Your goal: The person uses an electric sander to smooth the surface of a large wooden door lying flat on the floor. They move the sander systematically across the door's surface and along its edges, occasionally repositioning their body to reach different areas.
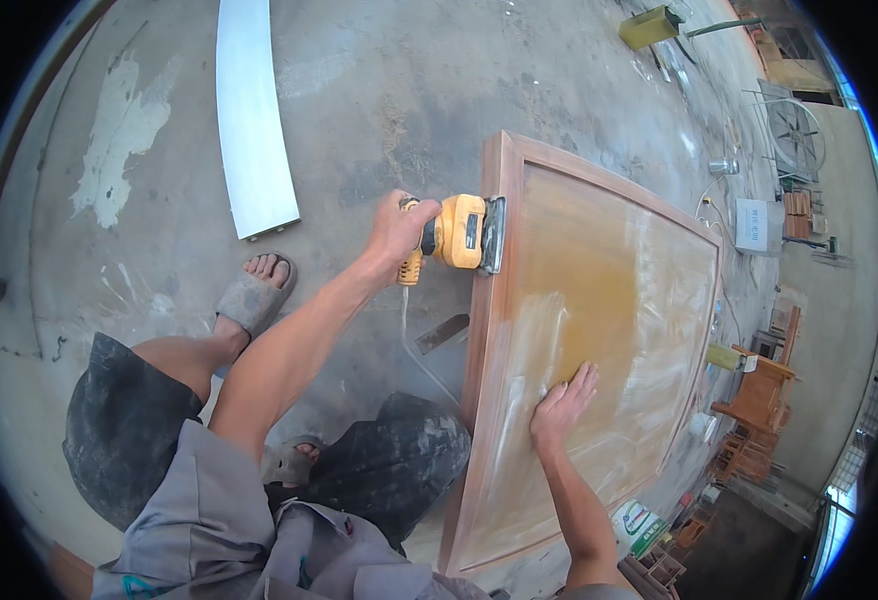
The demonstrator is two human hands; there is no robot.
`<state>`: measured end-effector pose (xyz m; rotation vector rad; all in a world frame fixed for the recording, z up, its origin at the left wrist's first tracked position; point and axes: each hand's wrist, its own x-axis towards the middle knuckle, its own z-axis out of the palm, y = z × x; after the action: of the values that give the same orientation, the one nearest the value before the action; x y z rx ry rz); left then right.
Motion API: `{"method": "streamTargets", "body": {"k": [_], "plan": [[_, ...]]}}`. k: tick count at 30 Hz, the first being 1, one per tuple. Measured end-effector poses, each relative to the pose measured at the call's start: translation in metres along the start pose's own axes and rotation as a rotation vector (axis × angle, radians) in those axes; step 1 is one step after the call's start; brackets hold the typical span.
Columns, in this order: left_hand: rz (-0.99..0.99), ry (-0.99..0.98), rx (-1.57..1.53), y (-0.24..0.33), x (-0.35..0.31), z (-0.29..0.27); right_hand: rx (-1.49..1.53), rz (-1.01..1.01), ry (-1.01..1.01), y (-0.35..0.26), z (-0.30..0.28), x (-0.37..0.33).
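Observation:
My left hand (396, 232) is closed around the grip of a yellow power sander (457, 232). The sander's dark pad (494, 235) is against the outer side edge of a wooden framed panel (504, 350). A pale cord (421, 362) hangs from the tool and passes down toward the panel's lower edge. My right hand (564, 400) lies flat on the panel's yellowish-brown face, fingers stretched out, holding nothing. Whitish dusty smears cover much of that face.
A long white board (257, 120) lies on the concrete floor ahead of my sandalled foot (254, 295). A small dark flat piece (443, 333) is beside the panel. At right are a white box (756, 226), wooden furniture parts (759, 392) and a fan (794, 135); a yellowish can (649, 28) lies farther off.

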<state>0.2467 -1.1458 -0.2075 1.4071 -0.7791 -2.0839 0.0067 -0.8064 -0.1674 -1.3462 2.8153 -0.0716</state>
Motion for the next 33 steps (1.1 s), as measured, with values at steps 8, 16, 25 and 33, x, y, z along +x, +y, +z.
{"method": "streamTargets", "body": {"k": [8, 16, 25, 33], "plan": [[-0.108, 0.026, -0.027, -0.072, -0.068, 0.0, -0.01, -0.013, 0.014, 0.003, 0.002, 0.001], [0.006, 0.008, -0.046, -0.041, -0.044, -0.002, 0.027, -0.02, 0.018, -0.006, 0.002, 0.001], [-0.004, 0.016, -0.008, -0.1, -0.123, 0.005, 0.024, -0.048, 0.094, 0.008, 0.01, 0.001], [-0.039, 0.019, 0.0, -0.134, -0.152, -0.002, 0.026, -0.044, 0.078, 0.009, 0.013, -0.005]]}}
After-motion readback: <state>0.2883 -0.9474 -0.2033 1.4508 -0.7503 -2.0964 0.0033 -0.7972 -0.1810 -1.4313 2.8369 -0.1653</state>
